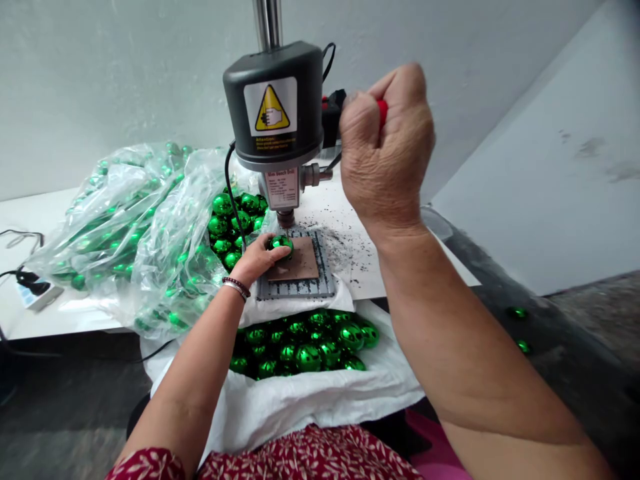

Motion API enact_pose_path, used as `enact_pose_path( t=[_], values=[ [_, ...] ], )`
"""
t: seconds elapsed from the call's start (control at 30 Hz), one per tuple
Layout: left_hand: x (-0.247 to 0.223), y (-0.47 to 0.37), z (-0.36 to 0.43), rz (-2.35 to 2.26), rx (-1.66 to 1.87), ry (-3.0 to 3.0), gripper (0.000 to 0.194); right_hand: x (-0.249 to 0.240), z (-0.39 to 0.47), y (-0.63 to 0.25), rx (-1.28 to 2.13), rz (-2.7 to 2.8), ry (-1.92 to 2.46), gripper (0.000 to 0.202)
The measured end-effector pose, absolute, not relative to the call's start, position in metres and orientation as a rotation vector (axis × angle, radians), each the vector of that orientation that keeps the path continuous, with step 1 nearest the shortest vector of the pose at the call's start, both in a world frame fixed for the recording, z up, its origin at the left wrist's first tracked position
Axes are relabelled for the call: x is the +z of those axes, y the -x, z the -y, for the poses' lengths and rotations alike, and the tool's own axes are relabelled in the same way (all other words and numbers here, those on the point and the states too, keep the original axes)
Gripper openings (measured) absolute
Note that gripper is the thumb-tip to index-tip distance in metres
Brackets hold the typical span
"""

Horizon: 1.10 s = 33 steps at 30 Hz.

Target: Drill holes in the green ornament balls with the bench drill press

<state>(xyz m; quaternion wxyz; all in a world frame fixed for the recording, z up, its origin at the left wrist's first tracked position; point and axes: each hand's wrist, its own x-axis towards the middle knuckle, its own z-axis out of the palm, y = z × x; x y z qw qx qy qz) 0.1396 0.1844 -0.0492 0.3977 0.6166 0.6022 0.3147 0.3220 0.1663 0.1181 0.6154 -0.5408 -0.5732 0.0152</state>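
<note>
A shiny green ball (281, 247) rests on a brown board (303, 261) under the chuck (286, 218) of a small bench drill (273, 107). My left hand (263, 255) grips this ball from the left, thumb across its front. The board lies on the drill's slotted grey base (326, 283). Raised to the right of the drill's motor housing, my right hand (387, 140) is wrapped round a red-tipped lever (383, 113), most of which the fingers hide.
A clear plastic bag (145, 227) of green balls covers the table's left side. Below the front edge, a white sack (320, 397) holds several more. Dark shavings (345, 243) lie right of the base. A black cable (229, 193) hangs beside the drill.
</note>
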Motion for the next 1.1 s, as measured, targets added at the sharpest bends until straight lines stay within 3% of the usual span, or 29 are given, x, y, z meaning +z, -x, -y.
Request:
enact_pose_path(
  t=[0.23, 0.47, 0.67, 0.93, 1.1],
  values=[
    [-0.046, -0.149, -0.176, -1.562, 0.744, -1.751, 0.056, 0.117, -0.164, -0.322, 0.025, 1.309, 1.232, 0.037],
    [-0.057, -0.159, -0.168, -1.539, 0.797, -1.721, 0.069, 0.112, -0.167, -0.322, -0.019, 1.307, 1.182, 0.034],
    [-0.053, -0.159, -0.167, -1.522, 0.782, -1.651, 0.063, 0.089, -0.166, -0.328, -0.130, 1.350, 0.972, 0.020],
    [-0.054, -0.159, -0.165, -1.520, 0.786, -1.660, 0.064, 0.066, -0.149, -0.330, -0.192, 1.336, 0.999, 0.016],
    [-0.057, -0.158, -0.164, -1.494, 0.806, -1.701, 0.051, 0.057, -0.146, -0.330, -0.208, 1.327, 0.998, 0.017]
  ],
)
